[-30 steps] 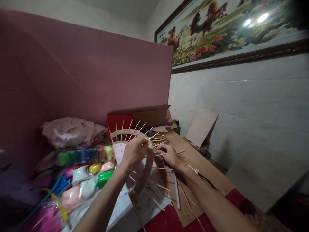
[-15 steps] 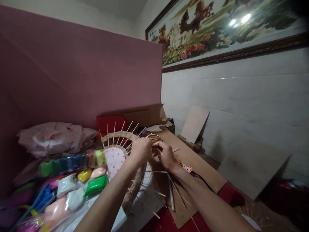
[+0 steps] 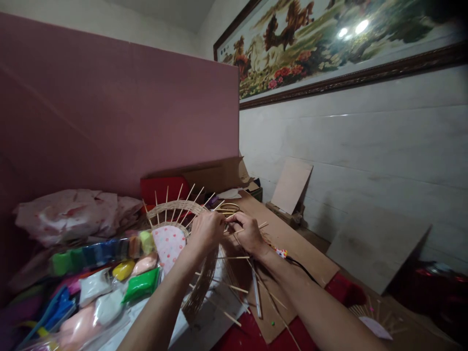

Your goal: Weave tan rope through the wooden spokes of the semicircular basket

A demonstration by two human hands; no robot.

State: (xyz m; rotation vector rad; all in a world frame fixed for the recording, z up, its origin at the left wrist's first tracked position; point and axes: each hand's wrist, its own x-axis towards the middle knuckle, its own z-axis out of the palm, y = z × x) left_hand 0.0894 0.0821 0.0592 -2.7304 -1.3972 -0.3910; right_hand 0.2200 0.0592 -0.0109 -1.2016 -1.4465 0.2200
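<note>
A round woven rattan piece (image 3: pixel 171 208) with thin stick spokes poking out all round stands tilted on edge in front of me. Its centre is a pink polka-dot disc (image 3: pixel 168 242). My left hand (image 3: pixel 206 229) is closed on the woven rim at its right side. Close beside it, my right hand (image 3: pixel 247 231) pinches a thin rattan strand among the spokes. A beaded band (image 3: pixel 281 252) sits on my right wrist.
Packets of coloured clay (image 3: pixel 109 273) lie in clear bags at the left, with a crumpled pink bag (image 3: pixel 73 212) behind. A brown board (image 3: pixel 285 243) covers the red-clothed table. An open cardboard box (image 3: pixel 215 175) and a pink partition (image 3: pixel 109 112) stand behind. A second spoked piece (image 3: pixel 373 321) lies lower right.
My hands have come closer together at the rim, the right hand moving left toward the left one. The view has shifted a little, so everything sits further left.
</note>
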